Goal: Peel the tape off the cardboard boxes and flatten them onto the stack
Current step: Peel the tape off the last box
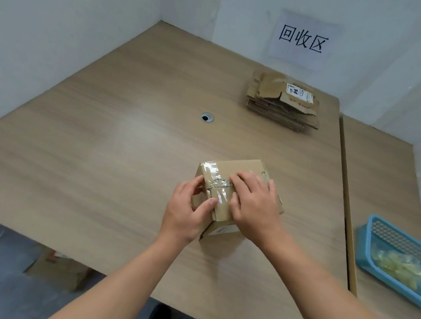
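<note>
A small closed cardboard box (239, 167) sits on the wooden table (102, 149), sealed with clear tape (215, 183) across its top and left side. My left hand (186, 213) grips the box's near left corner, thumb pressed on the taped top. My right hand (254, 204) lies over the top of the box, fingers curled down onto the tape near the seam. A stack of flattened cardboard boxes (284, 102) lies at the far right of the table, a white label on its top piece.
A blue plastic basket (371, 241) holding crumpled clear tape stands on the adjoining table at the right. A cable hole (207, 118) is set in the tabletop. A paper sign (303, 41) hangs on the wall. A cardboard box (57, 268) stands on the floor below.
</note>
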